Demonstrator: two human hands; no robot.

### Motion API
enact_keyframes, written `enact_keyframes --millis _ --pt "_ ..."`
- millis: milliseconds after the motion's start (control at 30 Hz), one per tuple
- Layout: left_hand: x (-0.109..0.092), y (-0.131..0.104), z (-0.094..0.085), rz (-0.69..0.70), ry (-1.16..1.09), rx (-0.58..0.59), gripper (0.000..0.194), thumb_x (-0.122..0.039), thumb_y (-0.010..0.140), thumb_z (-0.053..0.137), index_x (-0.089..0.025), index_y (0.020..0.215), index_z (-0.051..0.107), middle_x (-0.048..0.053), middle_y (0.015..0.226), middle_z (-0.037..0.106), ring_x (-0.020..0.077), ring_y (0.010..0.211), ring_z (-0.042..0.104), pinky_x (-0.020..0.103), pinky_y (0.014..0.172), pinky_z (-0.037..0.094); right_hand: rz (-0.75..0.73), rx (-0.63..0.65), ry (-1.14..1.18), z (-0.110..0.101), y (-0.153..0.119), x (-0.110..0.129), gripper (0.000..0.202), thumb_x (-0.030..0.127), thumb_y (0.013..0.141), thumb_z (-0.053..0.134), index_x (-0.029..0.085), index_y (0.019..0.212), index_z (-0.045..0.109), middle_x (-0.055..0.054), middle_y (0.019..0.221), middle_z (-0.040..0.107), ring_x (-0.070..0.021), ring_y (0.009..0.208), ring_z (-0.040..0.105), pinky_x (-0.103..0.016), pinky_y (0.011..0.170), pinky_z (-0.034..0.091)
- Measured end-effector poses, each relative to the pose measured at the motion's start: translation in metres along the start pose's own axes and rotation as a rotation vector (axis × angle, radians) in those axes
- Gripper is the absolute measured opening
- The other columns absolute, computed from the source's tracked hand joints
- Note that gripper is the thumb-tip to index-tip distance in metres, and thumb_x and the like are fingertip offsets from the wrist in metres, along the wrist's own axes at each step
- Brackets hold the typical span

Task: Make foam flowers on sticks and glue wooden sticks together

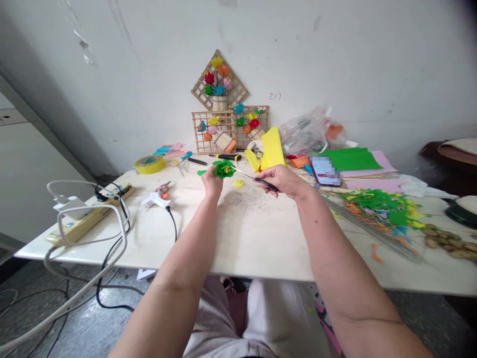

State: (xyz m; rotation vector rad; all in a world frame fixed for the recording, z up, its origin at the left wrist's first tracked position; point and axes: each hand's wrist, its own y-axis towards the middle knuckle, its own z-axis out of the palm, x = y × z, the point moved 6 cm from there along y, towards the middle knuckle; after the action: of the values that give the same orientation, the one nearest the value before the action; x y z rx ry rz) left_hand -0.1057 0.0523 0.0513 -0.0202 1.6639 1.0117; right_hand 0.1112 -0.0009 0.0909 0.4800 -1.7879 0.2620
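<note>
My left hand point(212, 183) is closed around the base of a green paper flower point(224, 169) with a yellow centre. In my right hand point(281, 180) is a slim black-handled metal tool point(265, 184), its thin shaft pointing left and its tip at the flower's edge. The exact kind of tool is too small to tell. A small yellow paper piece point(238, 183) lies on the table just below the flower. Dark fine specks are scattered on the tabletop between my forearms.
Stick lattices point(214, 132) with paper flowers lean on the wall. At left are yellow tape point(149, 164), a white glue gun point(156, 200) and a power strip point(89, 214) with cables. At right lie a phone point(326, 171), green paper point(350, 159), scraps point(391, 204) and thin wires point(372, 228).
</note>
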Motion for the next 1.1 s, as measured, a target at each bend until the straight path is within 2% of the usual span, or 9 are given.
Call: enact_keyframes --millis 267,567,700,833,1100 --pt "0.004 0.0 0.001 0.029 0.039 0.01 0.004 -0.013 0.053 0.057 -0.017 0.052 0.057 -0.005 0.049 0.049 0.0107 0.056 0.048 0.022 0.059 0.042 0.016 -0.003 0.001 0.001 0.0 0.001 0.03 0.029 0.059 0.077 0.007 0.078 0.069 0.002 0.047 0.054 -0.0033 0.033 0.039 -0.016 0.029 0.031" --pt "0.0 -0.002 0.005 0.027 -0.052 0.057 0.008 -0.009 0.053 0.058 -0.017 0.051 0.056 -0.003 0.052 0.053 0.0124 0.06 0.054 0.023 0.061 0.045 0.057 0.023 0.019 0.0 -0.001 -0.001 0.029 0.032 0.059 0.078 0.008 0.07 0.065 0.002 0.046 0.054 -0.003 0.032 0.038 -0.016 0.029 0.03" --pt "0.001 -0.002 0.005 0.039 -0.029 0.059 0.008 -0.009 0.054 0.057 -0.016 0.052 0.057 -0.004 0.054 0.055 0.0114 0.059 0.053 0.023 0.062 0.044 0.065 0.069 0.049 -0.002 -0.001 -0.003 0.031 0.035 0.059 0.077 0.009 0.067 0.063 0.002 0.045 0.053 -0.003 0.032 0.038 -0.016 0.028 0.029" --pt "0.005 0.0 0.004 0.043 0.011 0.045 0.006 -0.011 0.055 0.058 -0.016 0.056 0.061 -0.004 0.054 0.056 0.0111 0.058 0.052 0.024 0.062 0.044 0.063 0.1 0.063 -0.006 -0.002 -0.006 0.034 0.038 0.059 0.077 0.009 0.071 0.063 0.002 0.046 0.053 -0.0032 0.032 0.039 -0.015 0.028 0.027" --pt "0.009 0.0 0.005 0.035 -0.011 0.04 0.01 -0.011 0.054 0.058 -0.017 0.06 0.064 -0.005 0.054 0.057 0.011 0.056 0.052 0.024 0.062 0.045 0.055 0.069 0.075 -0.011 -0.002 -0.007 0.038 0.039 0.06 0.077 0.008 0.079 0.065 0.001 0.048 0.055 -0.0032 0.032 0.039 -0.016 0.029 0.029"
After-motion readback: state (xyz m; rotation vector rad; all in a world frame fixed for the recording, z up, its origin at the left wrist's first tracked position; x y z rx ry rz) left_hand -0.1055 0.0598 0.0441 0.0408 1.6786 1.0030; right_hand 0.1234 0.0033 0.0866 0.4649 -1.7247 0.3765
